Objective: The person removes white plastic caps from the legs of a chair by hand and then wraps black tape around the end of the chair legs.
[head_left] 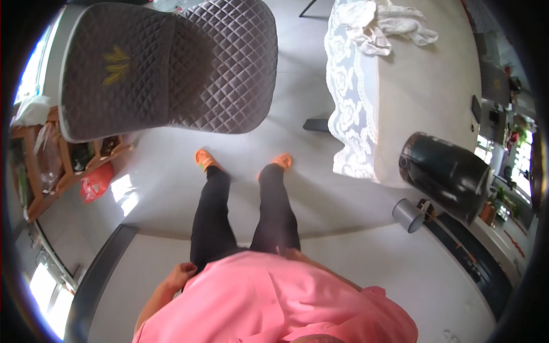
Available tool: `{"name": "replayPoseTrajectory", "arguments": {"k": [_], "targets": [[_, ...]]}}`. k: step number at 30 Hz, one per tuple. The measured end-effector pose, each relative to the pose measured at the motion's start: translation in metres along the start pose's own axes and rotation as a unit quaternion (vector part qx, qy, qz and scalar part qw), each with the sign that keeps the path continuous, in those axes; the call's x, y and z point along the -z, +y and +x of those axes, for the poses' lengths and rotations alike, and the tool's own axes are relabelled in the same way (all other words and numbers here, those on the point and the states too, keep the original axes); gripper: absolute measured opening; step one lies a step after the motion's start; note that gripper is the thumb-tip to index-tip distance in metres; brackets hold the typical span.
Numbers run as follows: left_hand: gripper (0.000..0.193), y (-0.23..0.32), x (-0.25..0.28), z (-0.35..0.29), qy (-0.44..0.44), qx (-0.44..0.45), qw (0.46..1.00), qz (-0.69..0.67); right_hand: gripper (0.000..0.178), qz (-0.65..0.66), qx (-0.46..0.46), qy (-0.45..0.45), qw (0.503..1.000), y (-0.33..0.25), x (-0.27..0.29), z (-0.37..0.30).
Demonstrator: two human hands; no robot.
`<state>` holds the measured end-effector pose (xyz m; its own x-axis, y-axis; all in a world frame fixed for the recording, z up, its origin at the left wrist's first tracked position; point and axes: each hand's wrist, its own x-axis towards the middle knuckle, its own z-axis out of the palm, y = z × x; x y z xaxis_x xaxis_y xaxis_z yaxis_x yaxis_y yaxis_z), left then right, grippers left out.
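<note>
My left hand (pixel 183 274) hangs by my left hip, against the black trousers (pixel 211 228), with its fingers curled in. Whether it holds anything is hidden. Only a small part of my right hand (pixel 290 253) shows at the front of my right thigh, past the edge of my pink shirt (pixel 274 291). The shirt and forearm hide its fingers. Both orange shoes (pixel 205 159) stand on the pale floor. A chair with a grey quilted cover (pixel 223 63) and yellow leaf embroidery is ahead on the left, out of reach of both hands.
A table with a lace-edged cloth (pixel 351 108) stands ahead on the right, a crumpled white cloth (pixel 389 26) on it. By its near end are a glossy black rounded thing (pixel 446 174) and a grey bin (pixel 408 216). A wooden shelf (pixel 63 154) and red bag (pixel 97 182) are left.
</note>
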<state>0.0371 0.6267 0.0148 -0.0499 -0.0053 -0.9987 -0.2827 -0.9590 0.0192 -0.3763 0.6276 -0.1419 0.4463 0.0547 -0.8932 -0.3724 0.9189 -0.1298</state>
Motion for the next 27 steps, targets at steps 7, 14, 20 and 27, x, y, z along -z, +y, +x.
{"name": "replayPoseTrajectory", "arguments": {"k": [7,14,20,27], "targets": [[0.018,-0.046,-0.007,0.110,0.007,-0.073,0.975,0.208,0.039,0.056,0.048,0.073,0.995,-0.123,0.026,0.065],[0.017,-0.084,-0.042,0.114,-0.191,0.069,0.970,0.137,0.030,0.144,0.159,0.274,0.937,-0.223,0.087,0.188],[0.028,0.001,0.014,0.225,0.037,-0.112,0.949,-0.291,0.048,0.278,0.339,0.233,0.868,-0.304,0.086,0.271],[0.108,0.202,0.106,0.407,0.299,-0.350,0.714,-0.527,0.062,0.293,0.482,0.189,0.804,-0.373,0.066,0.321]]}}
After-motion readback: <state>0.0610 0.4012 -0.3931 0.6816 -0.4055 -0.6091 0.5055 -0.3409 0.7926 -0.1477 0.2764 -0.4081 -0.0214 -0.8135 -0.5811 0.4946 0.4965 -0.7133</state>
